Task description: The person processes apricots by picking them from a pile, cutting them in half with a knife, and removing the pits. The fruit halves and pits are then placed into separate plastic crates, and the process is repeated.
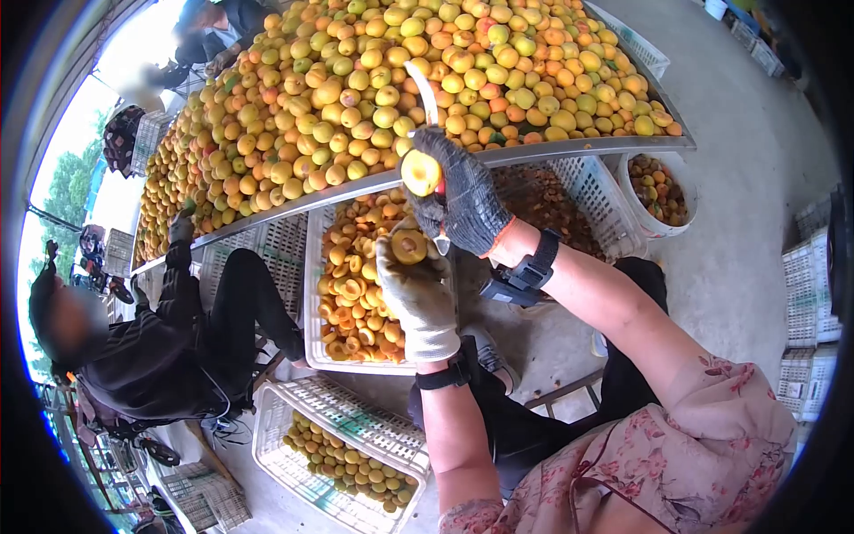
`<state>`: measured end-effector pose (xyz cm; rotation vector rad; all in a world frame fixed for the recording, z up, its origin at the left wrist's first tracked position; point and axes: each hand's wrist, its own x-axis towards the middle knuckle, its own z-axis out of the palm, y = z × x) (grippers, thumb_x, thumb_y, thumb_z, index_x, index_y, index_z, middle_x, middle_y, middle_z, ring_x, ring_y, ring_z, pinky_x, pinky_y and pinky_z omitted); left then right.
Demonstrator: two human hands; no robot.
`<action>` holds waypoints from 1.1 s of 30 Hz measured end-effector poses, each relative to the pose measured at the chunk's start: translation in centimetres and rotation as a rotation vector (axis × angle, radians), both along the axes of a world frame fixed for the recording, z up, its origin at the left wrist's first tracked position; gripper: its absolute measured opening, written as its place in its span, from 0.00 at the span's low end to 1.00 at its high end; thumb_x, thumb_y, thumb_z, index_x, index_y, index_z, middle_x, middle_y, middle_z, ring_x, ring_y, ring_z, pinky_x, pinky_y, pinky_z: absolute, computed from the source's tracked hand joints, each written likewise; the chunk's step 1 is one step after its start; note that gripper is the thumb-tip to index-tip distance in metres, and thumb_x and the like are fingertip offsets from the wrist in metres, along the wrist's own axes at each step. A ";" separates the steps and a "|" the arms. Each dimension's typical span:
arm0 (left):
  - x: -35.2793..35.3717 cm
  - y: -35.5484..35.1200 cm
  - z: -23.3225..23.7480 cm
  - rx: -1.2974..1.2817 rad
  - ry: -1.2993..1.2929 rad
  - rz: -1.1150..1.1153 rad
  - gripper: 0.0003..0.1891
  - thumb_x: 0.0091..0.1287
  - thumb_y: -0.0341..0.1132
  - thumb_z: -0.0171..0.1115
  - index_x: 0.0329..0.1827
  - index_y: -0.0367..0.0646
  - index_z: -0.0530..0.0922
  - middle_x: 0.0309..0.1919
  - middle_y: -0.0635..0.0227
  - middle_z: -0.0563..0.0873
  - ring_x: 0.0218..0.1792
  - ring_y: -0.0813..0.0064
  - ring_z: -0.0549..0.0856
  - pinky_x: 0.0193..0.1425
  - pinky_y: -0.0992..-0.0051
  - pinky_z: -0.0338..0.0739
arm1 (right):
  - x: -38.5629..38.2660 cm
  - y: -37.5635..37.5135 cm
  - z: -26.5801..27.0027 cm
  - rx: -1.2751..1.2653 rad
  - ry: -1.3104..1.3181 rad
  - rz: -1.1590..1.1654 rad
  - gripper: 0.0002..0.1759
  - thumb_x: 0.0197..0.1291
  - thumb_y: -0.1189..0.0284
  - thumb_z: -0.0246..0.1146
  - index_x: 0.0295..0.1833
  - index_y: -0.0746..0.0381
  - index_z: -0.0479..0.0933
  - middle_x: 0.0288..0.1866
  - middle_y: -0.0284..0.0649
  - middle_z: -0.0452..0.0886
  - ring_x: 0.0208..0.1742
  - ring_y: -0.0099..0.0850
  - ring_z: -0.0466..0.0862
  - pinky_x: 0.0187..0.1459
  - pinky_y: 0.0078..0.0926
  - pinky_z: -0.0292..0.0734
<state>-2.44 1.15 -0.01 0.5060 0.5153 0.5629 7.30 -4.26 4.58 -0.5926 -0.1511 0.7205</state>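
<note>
2 yel. apricot halves (pixel 421 172), cut-side up

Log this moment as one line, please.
left hand: holds apricot half | right hand: holds knife, other half | below: crate of halves

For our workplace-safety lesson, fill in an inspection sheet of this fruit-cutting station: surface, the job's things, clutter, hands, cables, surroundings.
Surface: sloping metal table heaped with apricots.
Job's things: knife; cut apricot half; second half; crate of halves.
Clutter: bucket; crate of whole fruit.
Hands: right hand, dark glove, grips knife and cut apricot half; left hand, white glove, holds second half.
Cables: nothing seen.
Surroundings: seated co-worker; stacked crates.
</note>
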 end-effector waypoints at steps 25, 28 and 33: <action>5.8 -10.2 -1.7 0.278 0.015 -0.245 0.18 0.74 0.54 0.46 0.39 0.49 0.73 0.26 0.78 0.77 0.20 0.85 0.75 0.22 0.86 0.67 | 5.7 -8.8 -3.8 0.157 0.265 -0.197 0.20 0.61 0.46 0.56 0.37 0.53 0.74 0.21 0.31 0.71 0.18 0.25 0.71 0.18 0.23 0.66; 6.6 -10.9 -1.0 0.432 0.098 -0.218 0.18 0.74 0.53 0.48 0.38 0.49 0.72 0.23 0.79 0.75 0.20 0.86 0.73 0.21 0.86 0.65 | 6.6 -9.8 -3.6 0.249 0.299 -0.192 0.21 0.61 0.47 0.56 0.35 0.54 0.74 0.18 0.30 0.70 0.15 0.24 0.69 0.17 0.23 0.64; 8.0 -11.2 -2.6 0.347 0.120 -0.166 0.20 0.73 0.55 0.48 0.41 0.46 0.73 0.26 0.75 0.76 0.24 0.83 0.74 0.27 0.82 0.68 | 7.3 -11.3 -6.6 0.067 -0.179 -0.176 0.15 0.60 0.59 0.62 0.46 0.58 0.76 0.31 0.34 0.79 0.31 0.27 0.79 0.34 0.22 0.77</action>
